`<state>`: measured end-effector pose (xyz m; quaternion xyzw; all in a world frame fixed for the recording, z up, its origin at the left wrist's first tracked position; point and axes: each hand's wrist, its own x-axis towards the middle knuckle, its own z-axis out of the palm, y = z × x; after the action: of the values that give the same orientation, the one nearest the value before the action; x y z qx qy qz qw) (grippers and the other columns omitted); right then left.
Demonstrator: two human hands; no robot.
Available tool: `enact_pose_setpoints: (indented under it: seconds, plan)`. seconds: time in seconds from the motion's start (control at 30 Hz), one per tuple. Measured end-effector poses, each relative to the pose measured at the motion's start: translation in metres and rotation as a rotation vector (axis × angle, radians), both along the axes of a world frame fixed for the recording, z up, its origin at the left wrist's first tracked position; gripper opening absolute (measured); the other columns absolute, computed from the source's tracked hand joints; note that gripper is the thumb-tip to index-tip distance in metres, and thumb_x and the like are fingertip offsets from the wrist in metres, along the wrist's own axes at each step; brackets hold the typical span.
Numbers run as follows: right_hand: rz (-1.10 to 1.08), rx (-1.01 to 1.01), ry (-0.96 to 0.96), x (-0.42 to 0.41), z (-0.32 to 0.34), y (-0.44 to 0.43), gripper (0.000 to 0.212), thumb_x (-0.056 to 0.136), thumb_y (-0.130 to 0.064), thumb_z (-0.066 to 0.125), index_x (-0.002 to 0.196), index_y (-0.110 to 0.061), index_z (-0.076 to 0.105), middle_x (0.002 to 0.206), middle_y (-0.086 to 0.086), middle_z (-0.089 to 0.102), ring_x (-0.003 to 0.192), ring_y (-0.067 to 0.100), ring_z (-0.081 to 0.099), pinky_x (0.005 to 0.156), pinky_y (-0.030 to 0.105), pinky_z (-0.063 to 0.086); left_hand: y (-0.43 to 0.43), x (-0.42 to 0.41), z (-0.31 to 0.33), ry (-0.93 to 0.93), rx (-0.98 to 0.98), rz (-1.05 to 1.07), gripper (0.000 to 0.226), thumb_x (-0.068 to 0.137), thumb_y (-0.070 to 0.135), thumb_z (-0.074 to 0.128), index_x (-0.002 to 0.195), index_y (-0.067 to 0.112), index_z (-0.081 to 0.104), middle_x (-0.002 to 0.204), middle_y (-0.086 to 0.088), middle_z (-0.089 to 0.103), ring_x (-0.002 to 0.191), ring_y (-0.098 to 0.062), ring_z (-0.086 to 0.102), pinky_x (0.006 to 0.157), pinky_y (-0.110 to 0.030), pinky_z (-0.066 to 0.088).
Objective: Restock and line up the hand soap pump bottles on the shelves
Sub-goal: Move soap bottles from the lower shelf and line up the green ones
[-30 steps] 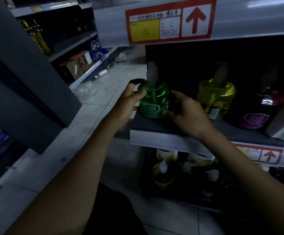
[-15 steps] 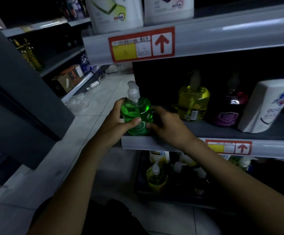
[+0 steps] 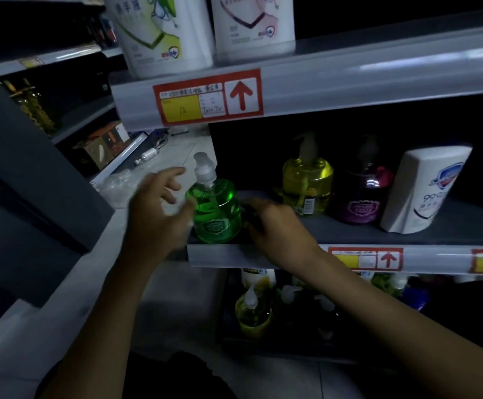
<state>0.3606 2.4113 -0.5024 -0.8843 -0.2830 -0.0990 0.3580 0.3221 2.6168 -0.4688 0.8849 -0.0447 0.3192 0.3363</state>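
Green soap bottle [image 3: 218,214], label unreadable, stands between left hand [image 3: 159,210], fingers spread, and right hand [image 3: 277,226], grip unclear.

You're in a dim shop aisle: grey metal shelves [image 3: 407,228] carry red-and-yellow price tags [image 3: 208,96] on their front rails, with coloured pump bottles of hand soap [image 3: 306,182] ranked just below the tags.

Glossy clear plastic green soap bottle [image 3: 217,210] stands on a matt grey shelf [image 3: 349,230].
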Motion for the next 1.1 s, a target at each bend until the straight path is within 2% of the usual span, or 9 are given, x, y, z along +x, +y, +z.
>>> enact_pose_setpoints:
  seconds: [0.13,0.4,0.5,0.6,0.67,0.77,0.9,1.0,1.1]
  plan:
    - [-0.104,0.138,-0.202,-0.022,0.026,-0.047,0.023,0.086,-0.011,0.056,0.107,-0.014,0.066,0.103,0.003,0.068,0.091,0.021,0.065,0.074,0.038,0.053,-0.035,-0.010,0.019,-0.426,0.010,0.074,0.006,0.087,0.012,0.051,0.089,0.012,0.057,0.069,-0.004,0.053,0.058,-0.013,0.047,0.052,-0.015,0.035]
    - [-0.468,0.299,-0.336,-0.034,0.040,-0.162,0.020,0.081,0.001,0.054,0.086,-0.015,0.066,0.080,-0.004,0.064,0.067,0.005,0.055,0.062,0.020,0.044,-0.166,0.016,0.007,-0.167,0.029,-0.324,0.016,0.091,0.012,0.052,0.097,0.011,0.066,0.068,0.013,0.048,0.055,-0.005,0.046,0.052,-0.013,0.034]
    - [-0.597,0.334,-0.315,-0.034,0.033,-0.198,0.021,0.083,0.001,0.054,0.089,-0.015,0.066,0.084,-0.001,0.067,0.072,0.006,0.059,0.065,0.013,0.043,-0.209,0.027,0.004,-0.105,-0.053,-0.370,0.021,0.088,0.008,0.056,0.107,0.013,0.065,0.086,0.004,0.059,0.068,-0.003,0.054,0.059,-0.013,0.043]
    - [-0.744,0.233,-0.277,-0.028,0.031,-0.237,0.022,0.083,-0.003,0.055,0.100,-0.014,0.065,0.095,0.005,0.067,0.084,0.016,0.062,0.073,0.023,0.044,-0.253,0.029,0.002,-0.171,-0.097,-0.367,0.022,0.084,0.000,0.055,0.101,0.009,0.065,0.089,-0.002,0.059,0.067,-0.008,0.051,0.062,-0.025,0.047]
    - [-0.860,0.198,-0.202,-0.020,0.034,-0.264,0.031,0.081,-0.004,0.056,0.109,-0.013,0.064,0.105,0.009,0.067,0.095,0.025,0.063,0.080,0.026,0.043,-0.287,0.024,-0.001,-0.174,-0.119,-0.450,0.024,0.082,0.002,0.052,0.102,0.009,0.065,0.094,-0.003,0.061,0.075,-0.009,0.055,0.068,-0.020,0.046]
    - [-0.948,0.157,-0.079,-0.005,0.042,-0.294,0.040,0.081,-0.006,0.054,0.121,-0.008,0.058,0.117,0.015,0.065,0.109,0.035,0.059,0.085,0.035,0.046,-0.345,0.018,-0.006,0.048,-0.131,-0.602,0.040,0.088,0.006,0.050,0.127,0.016,0.055,0.121,-0.001,0.060,0.100,-0.017,0.060,0.086,-0.025,0.046]
    - [-0.942,0.207,0.006,0.013,0.048,-0.303,0.027,0.080,-0.004,0.054,0.107,0.002,0.051,0.114,0.025,0.060,0.107,0.043,0.055,0.073,0.032,0.035,-0.403,0.042,-0.013,0.303,-0.083,-0.553,0.068,0.085,-0.002,0.052,0.147,0.013,0.031,0.145,-0.011,0.042,0.132,-0.025,0.040,0.102,-0.022,0.026]
    - [-0.941,0.292,0.053,0.021,0.049,-0.308,0.020,0.080,0.000,0.049,0.098,-0.005,0.041,0.112,0.029,0.059,0.105,0.046,0.055,0.072,0.030,0.033,-0.426,0.071,-0.015,0.487,-0.105,-0.536,0.057,0.088,0.000,0.055,0.141,0.006,0.035,0.136,-0.017,0.051,0.124,-0.031,0.049,0.087,-0.024,0.034]
    - [-0.918,0.329,0.116,0.022,0.048,-0.315,0.026,0.082,0.002,0.044,0.108,-0.003,0.039,0.112,0.030,0.059,0.103,0.047,0.055,0.069,0.032,0.032,-0.438,0.084,-0.019,0.606,-0.305,-0.568,0.021,0.100,0.016,0.043,0.118,0.009,0.053,0.119,-0.020,0.059,0.089,-0.020,0.062,0.067,-0.025,0.046]
